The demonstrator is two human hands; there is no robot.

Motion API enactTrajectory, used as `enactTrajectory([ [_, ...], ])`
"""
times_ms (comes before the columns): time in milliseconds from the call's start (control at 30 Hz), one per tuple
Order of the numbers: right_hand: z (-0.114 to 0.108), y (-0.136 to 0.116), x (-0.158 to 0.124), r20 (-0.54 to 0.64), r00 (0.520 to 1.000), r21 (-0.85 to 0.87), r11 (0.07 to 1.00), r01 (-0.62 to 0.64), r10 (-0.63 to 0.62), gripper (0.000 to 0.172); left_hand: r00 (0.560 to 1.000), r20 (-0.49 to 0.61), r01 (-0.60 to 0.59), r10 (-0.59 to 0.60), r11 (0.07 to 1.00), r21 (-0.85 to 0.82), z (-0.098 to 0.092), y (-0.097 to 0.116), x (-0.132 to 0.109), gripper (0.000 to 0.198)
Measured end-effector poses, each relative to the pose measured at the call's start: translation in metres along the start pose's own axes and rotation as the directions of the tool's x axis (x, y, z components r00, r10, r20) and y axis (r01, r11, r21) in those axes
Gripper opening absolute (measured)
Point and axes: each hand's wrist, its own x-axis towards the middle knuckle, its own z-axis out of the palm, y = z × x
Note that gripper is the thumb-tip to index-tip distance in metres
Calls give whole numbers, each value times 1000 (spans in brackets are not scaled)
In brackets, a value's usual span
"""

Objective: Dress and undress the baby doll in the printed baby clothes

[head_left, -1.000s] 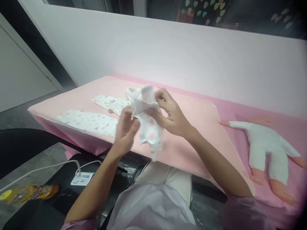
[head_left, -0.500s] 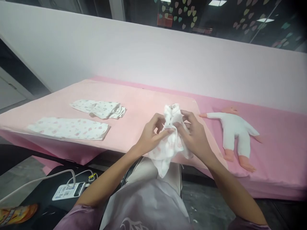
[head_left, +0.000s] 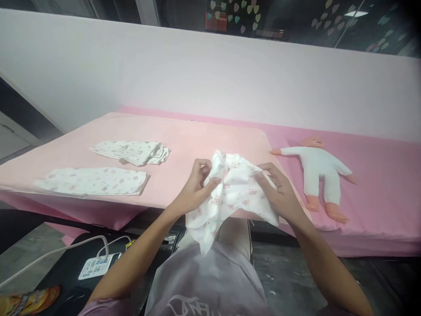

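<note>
A small white baby shirt (head_left: 238, 193) with a pink print hangs between my hands, over the table's front edge and above my lap. My left hand (head_left: 197, 186) pinches its left side near the neckline, where the cloth is bunched. My right hand (head_left: 276, 186) grips the other side, thumb on top. The shirt is partly spread, and its lower left part dangles in a point. To the right, a baby doll (head_left: 317, 171) in white lies on its back on the pink cover, head away from me.
Two folded printed baby garments, one nearer (head_left: 95, 181) and one farther (head_left: 131, 151), lie on the peach cloth (head_left: 184, 136) at left. A white device (head_left: 95, 267) with cables and an orange packet (head_left: 29, 302) sit on a black surface at lower left. A white partition (head_left: 204, 74) stands behind.
My hands have moved apart, spreading the bunched shirt so more of its printed front shows. The view has shifted slightly. The doll and folded garments stay put.
</note>
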Motion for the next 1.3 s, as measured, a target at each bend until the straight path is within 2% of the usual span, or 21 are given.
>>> enactTrajectory([
  [67,-3,3,-1,-18,1000,-18,1000,17,-17,33,1000,9,-2,2,999,35,-7,0,-1,35],
  [200,-8,8,-5,-76,997,-28,1000,7,-10,33,1000,-13,28,-26,965,261,-14,-5,-2,24],
  [333,-5,16,-6,-92,995,-19,999,-30,28,33,996,-82,57,-34,955,292,4,-29,-8,24],
  [433,-2,23,-4,-98,994,-13,999,-47,45,34,995,-58,90,-77,953,288,26,-48,-18,27],
  [500,-2,26,-4,-107,993,-3,998,-56,55,35,992,-45,128,-120,938,321,35,-57,-23,36],
  [567,-4,27,-5,-106,992,15,998,-69,70,36,985,-49,170,-163,916,364,39,-63,-25,49],
  [633,-6,26,-8,-96,992,37,997,-74,77,36,981,-5,180,-192,913,366,39,-65,-21,50],
  [700,-8,24,-11,-82,993,61,995,-75,80,36,971,123,172,-205,957,234,37,-66,-15,37],
  [767,-11,21,-15,-76,994,86,994,-71,78,37,950,247,204,-193,979,-17,34,-64,-11,31],
  [800,-13,19,-17,-79,994,98,993,-69,77,37,945,271,230,-186,962,-144,32,-64,-11,32],
  [867,-19,17,-23,-111,991,109,992,-57,69,36,954,242,255,-177,903,-345,26,-62,-16,42],
  [933,-28,14,-30,-167,984,104,994,-45,62,34,973,174,218,-151,844,-489,17,-60,-26,56],
  [1000,-36,10,-37,-219,974,78,996,-36,52,34,988,133,139,-75,804,-578,8,-56,-38,63],
  [1067,-42,4,-43,-250,968,32,999,-26,34,33,989,144,67,24,800,-596,0,-47,-47,62],
  [1133,-45,-2,-50,-256,967,-30,999,-17,9,31,974,215,50,76,848,-528,-9,-35,-53,55],
  [1167,-46,-5,-52,-252,968,-61,998,-14,-2,31,964,259,63,64,889,-454,-13,-28,-54,51],
  [1233,-49,-9,-56,-243,970,-124,992,-10,-21,30,952,305,112,-39,968,-225,-24,-11,-55,42],
  [1300,-52,-11,-54,-242,970,-191,982,-11,-36,30,942,305,127,-138,990,54,-38,5,-51,33],
])
